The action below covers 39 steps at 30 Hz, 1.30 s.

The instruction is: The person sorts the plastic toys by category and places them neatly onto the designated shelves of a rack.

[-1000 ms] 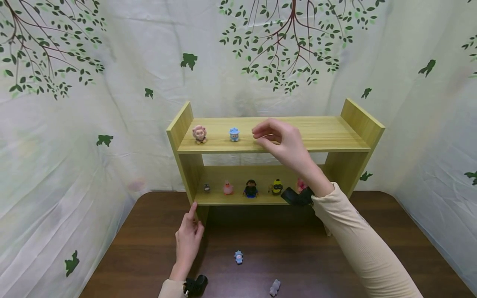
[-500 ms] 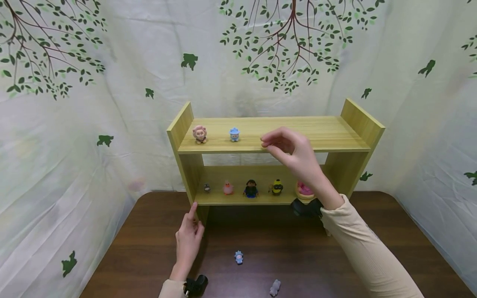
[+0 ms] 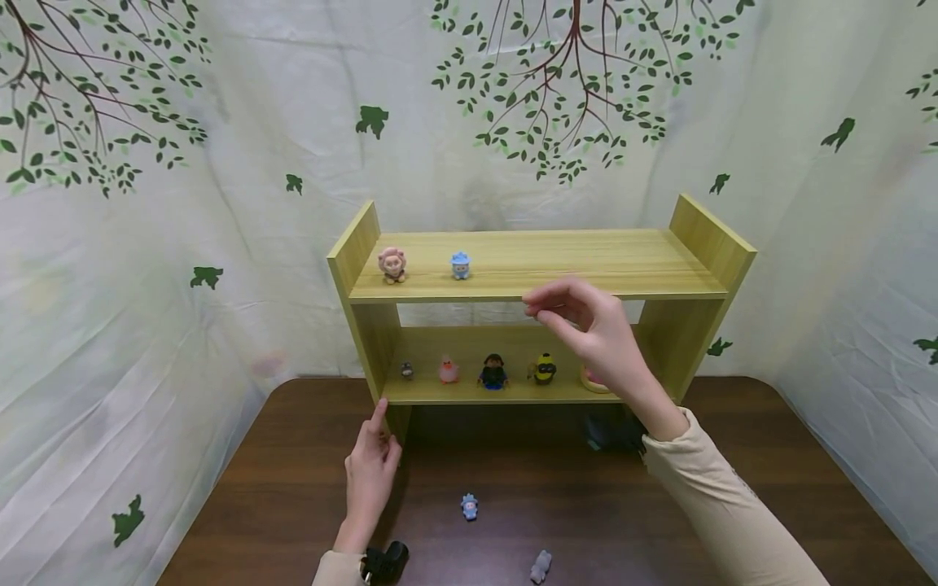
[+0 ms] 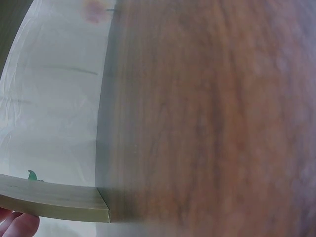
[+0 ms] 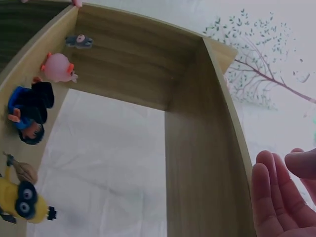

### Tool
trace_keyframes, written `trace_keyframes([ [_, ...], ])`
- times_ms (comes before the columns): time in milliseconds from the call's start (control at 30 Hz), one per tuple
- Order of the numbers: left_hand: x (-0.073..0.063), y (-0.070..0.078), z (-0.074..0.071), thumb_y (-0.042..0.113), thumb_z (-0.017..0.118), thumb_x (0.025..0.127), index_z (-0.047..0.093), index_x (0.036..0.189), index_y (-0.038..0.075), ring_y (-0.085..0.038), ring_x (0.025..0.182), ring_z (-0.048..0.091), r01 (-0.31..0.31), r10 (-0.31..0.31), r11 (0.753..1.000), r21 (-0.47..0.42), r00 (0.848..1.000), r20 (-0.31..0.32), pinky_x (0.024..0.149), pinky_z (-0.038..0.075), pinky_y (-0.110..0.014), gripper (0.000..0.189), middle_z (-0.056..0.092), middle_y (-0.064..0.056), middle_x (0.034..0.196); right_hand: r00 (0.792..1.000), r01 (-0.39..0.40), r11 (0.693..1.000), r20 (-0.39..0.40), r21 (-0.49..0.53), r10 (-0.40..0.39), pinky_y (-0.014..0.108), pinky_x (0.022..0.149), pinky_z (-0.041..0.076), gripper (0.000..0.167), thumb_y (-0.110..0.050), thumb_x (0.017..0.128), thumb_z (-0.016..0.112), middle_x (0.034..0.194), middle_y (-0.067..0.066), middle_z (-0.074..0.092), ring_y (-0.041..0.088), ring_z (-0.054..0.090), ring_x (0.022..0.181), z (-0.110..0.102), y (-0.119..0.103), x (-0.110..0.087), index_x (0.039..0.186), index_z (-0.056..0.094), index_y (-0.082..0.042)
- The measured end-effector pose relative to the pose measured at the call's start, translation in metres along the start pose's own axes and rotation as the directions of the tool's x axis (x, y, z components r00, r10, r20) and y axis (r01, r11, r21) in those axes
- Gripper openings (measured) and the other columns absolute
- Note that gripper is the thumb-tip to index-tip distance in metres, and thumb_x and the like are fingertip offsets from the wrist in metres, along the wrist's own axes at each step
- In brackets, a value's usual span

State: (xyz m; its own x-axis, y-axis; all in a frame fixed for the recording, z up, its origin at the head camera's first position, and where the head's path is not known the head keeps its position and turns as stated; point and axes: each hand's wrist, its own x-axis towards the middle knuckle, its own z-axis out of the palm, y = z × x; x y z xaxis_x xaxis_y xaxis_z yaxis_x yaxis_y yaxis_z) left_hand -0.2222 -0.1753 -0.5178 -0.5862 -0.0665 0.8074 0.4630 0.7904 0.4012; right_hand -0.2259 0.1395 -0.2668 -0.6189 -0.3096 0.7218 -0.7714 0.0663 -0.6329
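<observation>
My right hand hangs in front of the top shelf's front edge, fingers bent and thumb apart, with nothing between them. In the right wrist view its fingers appear beside the shelf board. My left hand touches the front of the left side panel with its straight index finger. The left wrist view shows fingertips against that panel. On the top of the wooden shelf unit stand a pink figurine and a blue figurine with a hat.
On the lower shelf stand a small grey figurine, a pink bird toy, a dark-clothed doll, a yellow minion and a partly hidden pink-and-yellow toy. A blue figurine and a grey figurine lie on the table.
My right hand has drawn down and to the right, away from the top shelf. It covers more of the pink-and-yellow toy than half a second ago. My left hand stays put.
</observation>
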Motion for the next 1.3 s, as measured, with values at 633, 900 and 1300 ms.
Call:
trace_keyframes([
  [633, 0.0, 0.0, 0.0, -0.016, 0.06, 0.075, 0.037, 0.144, 0.019, -0.007, 0.057, 0.033, -0.008, 0.008, 1.0, -0.001, 1.0, -0.006, 0.048, 0.033, -0.027, 0.081, 0.042, -0.003, 0.077, 0.995, -0.045, 0.999, 0.091, -0.003, 0.046, 0.03, 0.074, 0.052, 0.016, 0.007, 0.089, 0.06, 0.098, 0.005, 0.067, 0.019, 0.064, 0.087, 0.015, 0.022, -0.037, 0.103, 0.065, 0.001],
  [900, 0.0, 0.0, 0.001, -0.015, 0.059, 0.077, 0.037, 0.145, 0.02, -0.008, 0.057, 0.035, 0.002, -0.002, 1.0, -0.013, 1.0, 0.001, 0.048, 0.034, -0.027, 0.079, 0.042, -0.003, 0.077, 0.987, -0.107, 0.994, 0.128, 0.03, 0.102, 0.032, 0.081, 0.051, 0.016, 0.009, 0.089, 0.058, 0.097, 0.011, 0.066, 0.03, 0.063, 0.088, 0.025, 0.023, -0.051, 0.102, 0.065, 0.003],
  [1300, 0.001, 0.002, 0.0, -0.018, 0.061, 0.074, 0.037, 0.144, 0.02, -0.007, 0.058, 0.035, -0.01, 0.01, 1.0, 0.004, 1.0, -0.013, 0.047, 0.034, -0.026, 0.084, 0.043, -0.004, 0.077, 0.957, -0.248, 0.965, 0.176, 0.088, 0.23, 0.031, 0.077, 0.052, 0.014, 0.0, 0.092, 0.06, 0.098, 0.006, 0.067, 0.025, 0.065, 0.089, 0.046, 0.049, -0.083, 0.104, 0.066, -0.004],
])
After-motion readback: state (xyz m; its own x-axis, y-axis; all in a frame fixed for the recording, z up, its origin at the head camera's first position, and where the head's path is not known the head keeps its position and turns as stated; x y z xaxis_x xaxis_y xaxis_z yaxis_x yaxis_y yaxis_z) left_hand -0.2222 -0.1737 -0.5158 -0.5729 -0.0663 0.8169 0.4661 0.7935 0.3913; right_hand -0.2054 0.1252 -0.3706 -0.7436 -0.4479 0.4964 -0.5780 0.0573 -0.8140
